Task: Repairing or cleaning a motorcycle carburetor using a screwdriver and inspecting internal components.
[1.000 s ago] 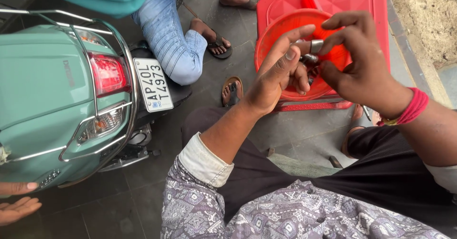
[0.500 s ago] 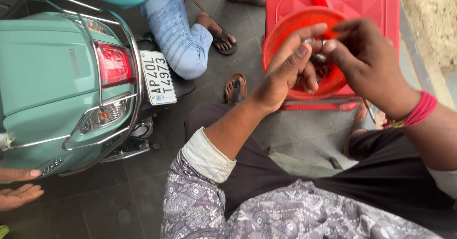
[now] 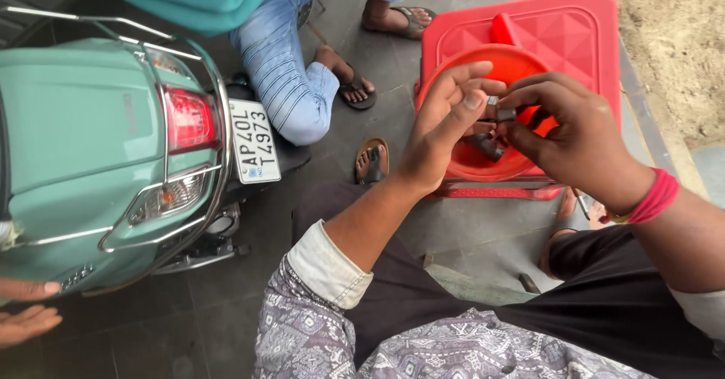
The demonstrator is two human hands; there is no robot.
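My left hand (image 3: 442,126) and my right hand (image 3: 570,137) meet above an orange-red bowl (image 3: 521,66) that sits on a red plastic stool (image 3: 529,24). Between the fingertips of both hands is a small grey metal part (image 3: 500,112). My left fingers are spread, with the thumb and forefinger touching the part. My right fingers curl around it from the other side. A dark small piece (image 3: 487,146) lies in the bowl below my hands.
A green scooter (image 3: 91,137) with a red tail lamp and number plate stands at the left. A seated person in blue jeans (image 3: 283,69) and sandals is behind it. Another person's hands (image 3: 26,307) show at the lower left. A sandy strip runs along the right.
The view has shifted slightly. My hands stay together over the bowl, my fingers turning the small metal part; my left fingers have spread a bit.
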